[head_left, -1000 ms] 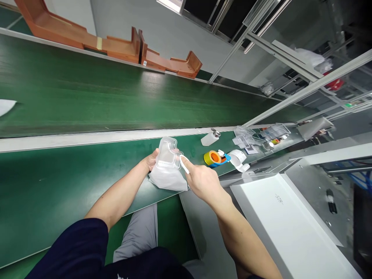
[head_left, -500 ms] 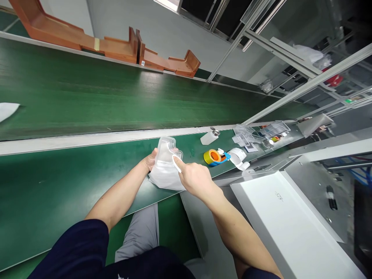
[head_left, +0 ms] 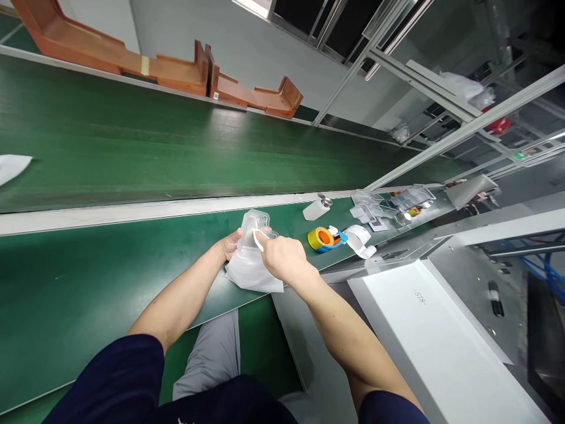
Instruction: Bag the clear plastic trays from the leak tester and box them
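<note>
My left hand (head_left: 230,244) grips the edge of a clear moulded plastic tray (head_left: 255,228), which sits in the mouth of a white film bag (head_left: 249,272) lying on the green bench (head_left: 88,282). My right hand (head_left: 285,259) is over the tray's lower right side. Its fingers pinch a curved white strip (head_left: 258,240), pressing that strip against the clear plastic. The hand hides part of the tray and bag.
Near my hands stand a white bottle with a metal pump (head_left: 316,209), a yellow tape roll on a blue dispenser (head_left: 322,239) and a white label roll (head_left: 358,238). Clear trays (head_left: 366,203) lie further right. A green conveyor belt (head_left: 132,159) runs behind the bench.
My right hand has moved left and closer to the tray, carrying the white strip from the tray's right edge onto its face. My left hand and the bag have stayed about the same.
</note>
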A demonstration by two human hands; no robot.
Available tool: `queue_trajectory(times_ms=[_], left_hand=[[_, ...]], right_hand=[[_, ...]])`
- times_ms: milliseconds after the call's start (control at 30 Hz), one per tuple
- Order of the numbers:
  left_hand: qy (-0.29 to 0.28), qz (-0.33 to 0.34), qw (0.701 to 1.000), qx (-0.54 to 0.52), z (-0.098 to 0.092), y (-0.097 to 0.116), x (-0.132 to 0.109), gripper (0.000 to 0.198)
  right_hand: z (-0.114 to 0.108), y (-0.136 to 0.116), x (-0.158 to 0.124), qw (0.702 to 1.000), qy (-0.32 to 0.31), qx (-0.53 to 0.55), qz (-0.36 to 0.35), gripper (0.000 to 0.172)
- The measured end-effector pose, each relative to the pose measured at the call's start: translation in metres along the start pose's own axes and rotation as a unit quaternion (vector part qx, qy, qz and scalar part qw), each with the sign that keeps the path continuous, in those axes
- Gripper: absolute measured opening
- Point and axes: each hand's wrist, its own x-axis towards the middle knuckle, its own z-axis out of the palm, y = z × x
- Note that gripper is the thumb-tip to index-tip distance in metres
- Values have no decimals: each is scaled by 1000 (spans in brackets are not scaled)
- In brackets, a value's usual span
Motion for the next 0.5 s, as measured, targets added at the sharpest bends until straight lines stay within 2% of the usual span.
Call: queue_trajectory(times_ms=[200, 500], left_hand=[[-4, 2, 1000, -2, -2, 0, -1, 120], [-15, 7, 1000, -8, -9, -1, -2, 117]], right_hand=[[-2, 3, -7, 1000, -5, -4, 2, 42], [0, 10, -17, 1000, -4, -11, 12, 44]])
